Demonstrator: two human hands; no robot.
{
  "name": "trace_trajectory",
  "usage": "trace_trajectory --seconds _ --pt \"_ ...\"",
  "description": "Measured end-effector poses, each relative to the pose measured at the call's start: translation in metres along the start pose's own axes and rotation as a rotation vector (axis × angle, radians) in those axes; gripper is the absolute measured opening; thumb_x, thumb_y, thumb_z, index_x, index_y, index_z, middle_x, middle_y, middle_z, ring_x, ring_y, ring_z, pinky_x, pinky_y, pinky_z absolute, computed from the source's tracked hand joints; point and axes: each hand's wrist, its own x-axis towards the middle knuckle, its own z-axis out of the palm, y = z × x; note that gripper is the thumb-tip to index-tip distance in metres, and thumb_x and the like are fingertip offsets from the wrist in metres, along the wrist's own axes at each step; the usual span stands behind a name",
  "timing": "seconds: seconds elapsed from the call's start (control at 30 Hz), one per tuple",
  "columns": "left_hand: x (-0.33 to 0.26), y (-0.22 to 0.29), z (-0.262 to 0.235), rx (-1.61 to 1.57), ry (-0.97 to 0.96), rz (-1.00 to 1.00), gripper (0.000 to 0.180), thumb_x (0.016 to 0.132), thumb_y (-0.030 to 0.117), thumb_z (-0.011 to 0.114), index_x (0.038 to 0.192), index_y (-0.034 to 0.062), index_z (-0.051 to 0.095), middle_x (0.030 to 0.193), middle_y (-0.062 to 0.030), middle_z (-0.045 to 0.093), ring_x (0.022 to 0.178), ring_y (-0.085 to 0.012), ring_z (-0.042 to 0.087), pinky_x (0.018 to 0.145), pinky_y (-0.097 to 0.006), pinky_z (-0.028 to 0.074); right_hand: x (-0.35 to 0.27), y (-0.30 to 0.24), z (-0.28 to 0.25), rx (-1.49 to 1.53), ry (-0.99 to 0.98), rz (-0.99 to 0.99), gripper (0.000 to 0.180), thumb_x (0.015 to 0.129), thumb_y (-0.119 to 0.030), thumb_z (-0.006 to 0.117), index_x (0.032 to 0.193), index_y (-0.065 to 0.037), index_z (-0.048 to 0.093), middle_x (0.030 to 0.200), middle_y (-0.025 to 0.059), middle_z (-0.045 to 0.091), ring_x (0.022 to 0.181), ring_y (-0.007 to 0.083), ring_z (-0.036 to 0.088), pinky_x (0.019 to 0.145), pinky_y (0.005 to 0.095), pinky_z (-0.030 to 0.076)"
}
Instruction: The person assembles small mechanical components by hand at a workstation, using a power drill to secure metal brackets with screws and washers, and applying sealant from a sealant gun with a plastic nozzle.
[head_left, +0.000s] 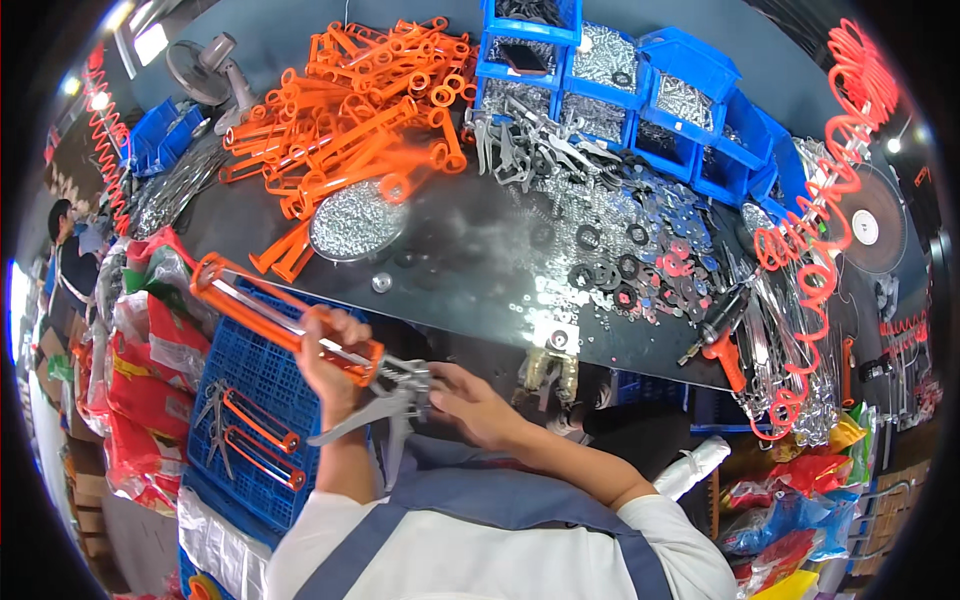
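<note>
White shirt and dark blue straps of the wearer lie nearest the camera. Beyond them, the orange-framed dispensing gun is held tilted above the near-left edge of the surface. Condition of the hands: the left hand is wrapped around the frame near its rear collar; the right hand has thumb and fingers closed about the metal rear end, with grey levers hanging below. Judged from this, the step in hand is joining or adjusting the handle end; the next move would call for a steady frame and the metal end kept in line. To the left, a blue crate carries similar orange guns, lying flat. At the surface's front edge stands a metal fixture. Farther back are a dish of small metal parts and a driver, then heaped orange frames, grey handles and stacked blue bins.
</note>
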Motion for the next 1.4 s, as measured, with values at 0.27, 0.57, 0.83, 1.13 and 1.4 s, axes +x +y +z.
trace_trajectory --seconds 0.27,0.57,0.83,1.13,1.4 --pt "-0.011 0.178 -0.21 2.372 -0.326 0.134 0.037 0.068 0.012 0.069 0.1 0.0021 0.055 0.097 -0.0116 0.058 0.099 -0.0365 0.052 0.095 -0.049 0.037 0.077 -0.098 -0.133 -1.154 0.505 -0.581 0.023 0.083 -0.009 0.059 0.105 -0.003 0.061 0.101 0.0148 0.065 0.092 0.0284 0.064 0.082 0.0348 0.049" --pt "-0.077 0.23 -0.277 2.781 0.06 -0.564 0.062 0.073 0.001 0.06 0.131 0.0196 0.047 0.144 -0.0125 0.031 0.134 -0.0309 0.027 0.103 -0.063 0.023 0.256 -0.195 -0.18 -2.236 0.654 -0.582 0.023 0.078 -0.011 0.057 0.099 -0.008 0.065 0.105 0.0139 0.061 0.101 0.0372 0.054 0.083 0.0433 0.048" --pt "-0.075 0.112 -0.155 2.127 -0.175 0.012 0.048 0.077 0.0 0.06 0.124 -0.0009 0.051 0.12 -0.0223 0.055 0.114 -0.038 0.051 0.099 -0.039 0.039 0.173 -0.218 -0.148 -1.603 0.53 -0.859 0.022 0.069 0.0 0.066 0.091 -0.005 0.065 0.096 0.0163 0.063 0.085 0.0326 0.062 0.075 0.0366 0.051" --pt "-0.026 -0.045 0.01 0.18 -0.446 -0.696 0.052 0.089 0.028 0.059 0.124 -0.0076 0.046 0.12 -0.0219 0.055 0.109 -0.0306 0.057 0.097 -0.043 0.043 -0.05 -0.11 -0.078 -1.635 -0.145 -1.127 0.031 0.062 0.003 0.067 0.092 0.001 0.064 0.116 0.0164 0.059 0.1 0.0323 0.06 0.079 0.035 0.053" --pt "-0.034 -0.063 -0.007 -0.279 -1.022 -1.168 0.078 0.077 0.021 0.068 0.136 -0.0107 0.028 0.135 -0.0331 0.035 0.131 -0.0416 0.032 0.105 -0.052 0.029 -0.086 -0.095 -0.073 -1.53 -0.136 -1.152 0.021 0.066 -0.002 0.066 0.086 0.002 0.063 0.116 0.0172 0.059 0.1 0.0325 0.061 0.073 0.0342 0.055"
